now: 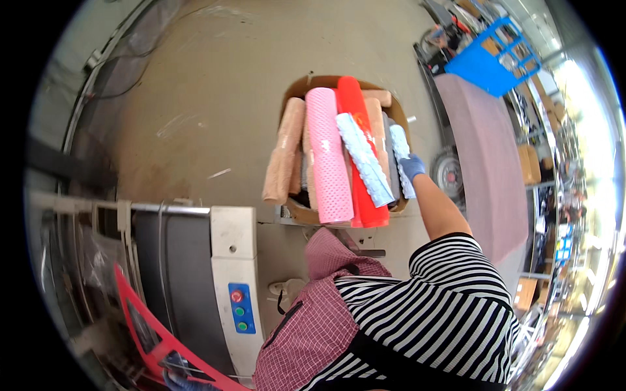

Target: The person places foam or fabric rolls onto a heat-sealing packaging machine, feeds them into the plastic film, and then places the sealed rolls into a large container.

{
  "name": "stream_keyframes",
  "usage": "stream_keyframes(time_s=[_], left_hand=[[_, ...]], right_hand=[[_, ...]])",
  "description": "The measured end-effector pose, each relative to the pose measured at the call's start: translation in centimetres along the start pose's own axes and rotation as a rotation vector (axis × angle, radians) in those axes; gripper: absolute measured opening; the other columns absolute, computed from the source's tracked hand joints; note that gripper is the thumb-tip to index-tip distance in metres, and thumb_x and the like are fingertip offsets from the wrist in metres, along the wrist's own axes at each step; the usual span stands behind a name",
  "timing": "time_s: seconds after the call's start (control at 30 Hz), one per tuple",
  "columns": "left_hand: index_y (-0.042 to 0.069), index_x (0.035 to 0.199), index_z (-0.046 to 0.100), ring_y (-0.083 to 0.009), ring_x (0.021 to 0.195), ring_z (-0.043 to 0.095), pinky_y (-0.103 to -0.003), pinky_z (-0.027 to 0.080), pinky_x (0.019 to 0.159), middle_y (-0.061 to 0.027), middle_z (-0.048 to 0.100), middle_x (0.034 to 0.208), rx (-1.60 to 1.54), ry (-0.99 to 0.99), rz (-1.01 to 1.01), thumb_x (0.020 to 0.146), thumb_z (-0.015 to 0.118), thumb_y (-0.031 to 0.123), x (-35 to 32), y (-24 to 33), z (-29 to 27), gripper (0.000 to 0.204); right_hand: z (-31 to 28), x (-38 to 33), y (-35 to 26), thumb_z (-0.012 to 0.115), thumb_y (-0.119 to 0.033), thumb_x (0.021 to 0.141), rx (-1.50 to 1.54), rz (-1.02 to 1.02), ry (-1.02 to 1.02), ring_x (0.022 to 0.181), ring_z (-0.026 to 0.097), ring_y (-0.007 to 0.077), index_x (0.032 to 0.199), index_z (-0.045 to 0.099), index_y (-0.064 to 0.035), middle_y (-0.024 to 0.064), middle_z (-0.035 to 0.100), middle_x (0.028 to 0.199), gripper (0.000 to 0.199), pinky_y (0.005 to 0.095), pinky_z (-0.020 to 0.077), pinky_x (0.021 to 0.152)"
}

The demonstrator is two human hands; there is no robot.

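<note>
My right hand [412, 166], in a blue-grey glove, is closed around a narrow light blue textured roll [400, 140] at the right side of a cardboard box [298, 86]. Several other rolls fill that box: a pink dimpled roll [328, 153], a bright red roll [353, 98], a second light blue roll [366, 159] lying slantwise on top, and tan fuzzy rolls such as the one at the left [284, 153]. Low at the left, my gloved left hand [184, 382] grips a red frame-like sheet [147, 339] with cut-out openings; its fingers are partly hidden.
A machine with a dark belt [182, 274] stands at the left; its pale side carries a blue button panel [242, 308]. To the right are a cloth-covered table [486, 163], a wheel [448, 173], a blue plastic crate [492, 58] and stocked shelves [544, 241].
</note>
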State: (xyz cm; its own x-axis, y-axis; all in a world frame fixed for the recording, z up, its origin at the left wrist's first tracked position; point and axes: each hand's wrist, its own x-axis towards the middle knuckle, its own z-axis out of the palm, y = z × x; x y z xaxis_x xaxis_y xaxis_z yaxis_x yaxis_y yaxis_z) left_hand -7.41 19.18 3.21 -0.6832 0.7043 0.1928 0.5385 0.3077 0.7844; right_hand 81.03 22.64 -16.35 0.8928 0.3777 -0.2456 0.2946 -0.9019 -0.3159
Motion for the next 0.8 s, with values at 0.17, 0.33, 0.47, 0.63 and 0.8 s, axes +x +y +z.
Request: stream_keyframes(time_s=[0.17,0.33,0.47,0.63,0.8], left_hand=[[0.001,0.124,0.058,-0.0176,0.100,0.055,-0.029,0.044,0.089,-0.0060,0.061,0.111,-0.033,-0.466,-0.015,0.097,0.054,0.019,-5.0,8.9,16.4,0.034],[0.001,0.121,0.060,-0.0164,0.094,0.061,-0.031,0.049,0.082,-0.0077,0.063,0.104,-0.076,-0.861,-0.104,0.095,0.054,0.010,-10.9,14.7,27.9,0.028],[0.000,0.123,0.059,-0.0201,0.102,0.061,-0.033,0.048,0.090,-0.0084,0.064,0.111,-0.030,-1.152,0.068,0.093,0.056,0.009,-14.5,15.9,34.9,0.031],[0.003,0.129,0.056,-0.0262,0.115,0.057,-0.036,0.045,0.098,-0.0153,0.059,0.125,-0.004,-1.489,0.402,0.090,0.062,0.012,-22.2,20.4,43.2,0.040],[0.004,0.132,0.054,-0.0273,0.116,0.056,-0.036,0.045,0.098,-0.0164,0.057,0.126,-0.025,-1.628,0.242,0.092,0.063,0.016,-24.8,20.5,46.1,0.043]], right_hand=[[6.9,3.8,1.4,0.065,-0.045,0.082,-0.116,0.212,-0.055,0.119,0.057,0.0363,0.127,0.058,-0.0062,0.0225,0.061,0.125,0.060,0.0425,0.0452,0.100],[14.0,0.1,-5.4,0.043,-0.026,0.095,-0.365,-0.488,-0.208,0.092,0.068,0.0352,0.099,0.067,-0.0039,0.0218,0.069,0.095,0.033,0.0462,0.0532,0.081],[10.9,1.7,-7.9,0.060,-0.051,0.089,0.059,-0.179,-0.029,0.112,0.061,0.0364,0.133,0.049,-0.0013,0.0297,0.060,0.118,0.067,0.0459,0.0454,0.098],[12.1,6.0,-9.1,0.078,-0.059,0.068,-0.190,0.080,-0.352,0.128,0.049,0.0367,0.153,0.016,-0.0096,0.0211,0.043,0.144,0.116,0.0449,0.0407,0.106],[12.5,9.3,-6.4,0.080,-0.044,0.065,0.039,0.027,-0.336,0.111,0.062,0.0365,0.147,0.032,-0.0089,0.0244,0.062,0.121,0.101,0.0419,0.0484,0.097]])
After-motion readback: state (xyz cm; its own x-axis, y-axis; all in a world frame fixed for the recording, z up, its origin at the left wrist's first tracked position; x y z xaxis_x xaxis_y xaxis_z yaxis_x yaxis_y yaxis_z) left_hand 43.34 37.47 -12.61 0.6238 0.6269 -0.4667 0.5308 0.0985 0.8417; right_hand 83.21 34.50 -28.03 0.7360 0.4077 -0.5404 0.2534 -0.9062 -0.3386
